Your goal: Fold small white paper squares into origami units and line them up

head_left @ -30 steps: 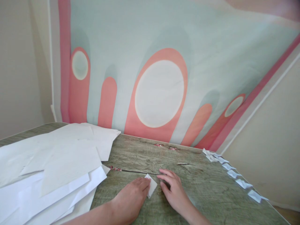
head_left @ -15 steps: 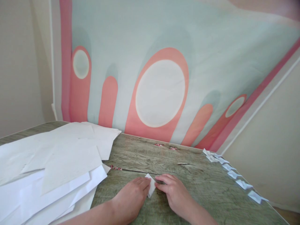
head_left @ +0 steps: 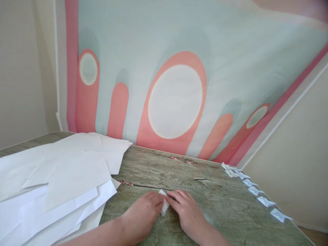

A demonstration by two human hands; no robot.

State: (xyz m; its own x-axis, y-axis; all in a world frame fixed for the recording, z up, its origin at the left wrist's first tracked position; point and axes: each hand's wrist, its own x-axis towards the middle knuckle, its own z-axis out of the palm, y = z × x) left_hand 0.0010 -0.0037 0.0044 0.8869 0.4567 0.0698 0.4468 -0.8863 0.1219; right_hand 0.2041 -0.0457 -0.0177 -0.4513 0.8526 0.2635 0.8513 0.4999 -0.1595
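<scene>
A small folded piece of white paper [head_left: 164,207] lies on the wood-grain table [head_left: 205,198] near the front middle. My left hand [head_left: 145,213] is closed on its left side, the fingers pressed together over the paper's edge. From the right, my right hand [head_left: 188,213] touches the paper's upper right part with a fingertip, its fingers a little apart and nothing gripped in them. The paper's left part is hidden under the left fingers.
Overlapping white sheets [head_left: 79,177] cover the table's left side. Several small folded white papers [head_left: 266,201] stand in a row along the right edge. A pink and pale green patterned backdrop [head_left: 176,102] rises behind the table.
My right hand has moved slightly left, and its index finger now reaches onto the folded paper. My left hand and the paper have hardly moved.
</scene>
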